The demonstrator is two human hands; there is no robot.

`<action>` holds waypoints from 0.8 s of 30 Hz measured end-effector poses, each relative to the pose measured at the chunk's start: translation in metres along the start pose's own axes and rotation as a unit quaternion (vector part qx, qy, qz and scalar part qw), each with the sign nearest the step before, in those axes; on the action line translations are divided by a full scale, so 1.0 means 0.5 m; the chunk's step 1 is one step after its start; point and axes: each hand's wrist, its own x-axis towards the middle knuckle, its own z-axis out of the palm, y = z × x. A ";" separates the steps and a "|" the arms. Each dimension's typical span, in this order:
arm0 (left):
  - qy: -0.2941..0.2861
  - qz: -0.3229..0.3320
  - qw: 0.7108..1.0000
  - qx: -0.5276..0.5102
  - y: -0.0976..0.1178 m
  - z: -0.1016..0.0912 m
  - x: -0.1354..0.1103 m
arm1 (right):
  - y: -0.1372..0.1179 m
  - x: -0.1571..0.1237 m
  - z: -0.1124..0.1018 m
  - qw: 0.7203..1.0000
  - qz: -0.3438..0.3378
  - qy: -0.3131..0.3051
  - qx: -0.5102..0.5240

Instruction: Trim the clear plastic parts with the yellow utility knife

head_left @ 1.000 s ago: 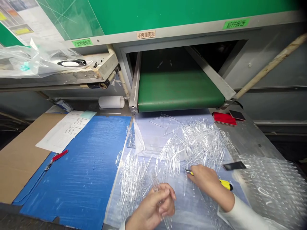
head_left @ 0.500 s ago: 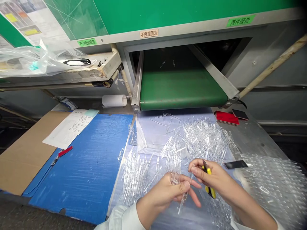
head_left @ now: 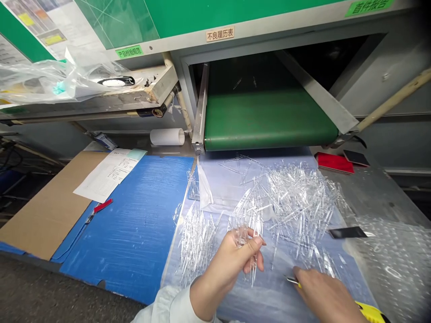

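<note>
My left hand (head_left: 240, 255) is closed round a small bunch of slim clear plastic pieces (head_left: 254, 269), which stick out above and below the fingers. In my right hand (head_left: 323, 291), low at the right, are nippers with yellow-and-black handles (head_left: 370, 312); their metal tip points left, toward the left hand but apart from it. The fingers of this hand are partly hidden under its back. Beyond both hands lies a large loose heap of the same clear pieces (head_left: 296, 193). A neater pile (head_left: 197, 237) lies left of my left hand.
A green conveyor belt (head_left: 266, 121) ends behind the heap, with two pieces on it. Blue board (head_left: 144, 215), cardboard (head_left: 57, 202) and a printed sheet (head_left: 111, 172) lie left, near a red-handled knife (head_left: 103, 205). Bubble wrap (head_left: 393, 255) and a red pad (head_left: 335, 162) are at right.
My hands have moved apart. The right hand has gone down and right, turning the nippers so their tip shows. My left fingers have curled in round the clear pieces. The view has shifted slightly.
</note>
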 end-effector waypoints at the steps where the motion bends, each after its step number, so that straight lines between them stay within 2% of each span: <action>1: -0.004 0.002 1.000 0.001 0.003 0.001 -0.001 | -0.001 0.000 -0.006 1.000 -0.002 -0.016 0.002; 5: -0.024 0.009 1.000 -0.009 0.008 0.003 -0.005 | -0.009 0.004 -0.053 0.997 -0.025 -0.053 0.047; 8: -0.035 0.014 0.999 -0.007 0.008 0.004 -0.009 | -0.026 -0.001 -0.101 0.986 -0.051 -0.020 0.156; 11: -0.041 0.020 0.999 0.005 0.011 0.005 -0.018 | -0.053 -0.014 -0.145 0.941 -0.079 0.031 0.327; 13: -0.039 0.026 0.999 0.023 0.016 0.006 -0.025 | -0.072 -0.023 -0.165 0.916 -0.107 0.053 0.382; 17: -0.032 0.060 0.996 0.064 0.026 0.005 -0.039 | -0.097 -0.030 -0.176 0.920 -0.169 0.080 0.345; 24: -0.026 0.086 0.992 0.093 0.025 0.003 -0.047 | -0.089 -0.032 -0.161 0.925 -0.233 0.107 0.279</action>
